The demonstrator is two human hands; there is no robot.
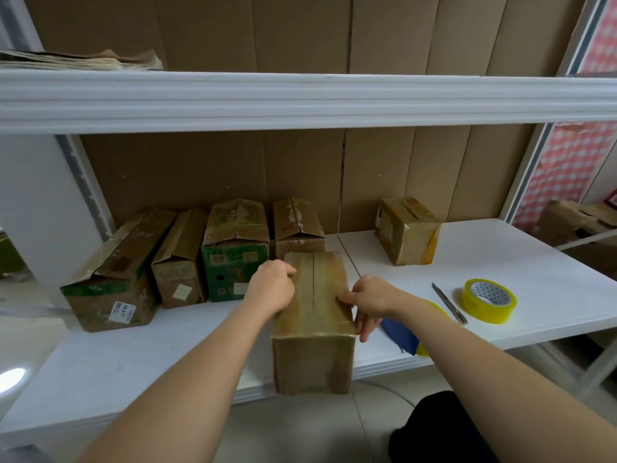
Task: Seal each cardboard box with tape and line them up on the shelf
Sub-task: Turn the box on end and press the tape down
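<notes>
A brown cardboard box (pixel 314 315) lies lengthwise on the white shelf (pixel 500 269), its near end overhanging the front edge. Its top flaps are closed with a slit down the middle. My left hand (pixel 272 285) rests on the box's far left top edge with the fingers curled. My right hand (pixel 369 300) grips the right top edge, fingers pointing down along the side. A roll of yellow tape (pixel 489 300) lies to the right, with a utility knife (pixel 449 304) beside it.
Several boxes (pixel 235 248) stand in a row at the back left of the shelf. One taped box (pixel 405 230) stands apart at the back right. A blue and yellow item (pixel 405 337) lies under my right forearm. An upper shelf (pixel 300 98) overhangs.
</notes>
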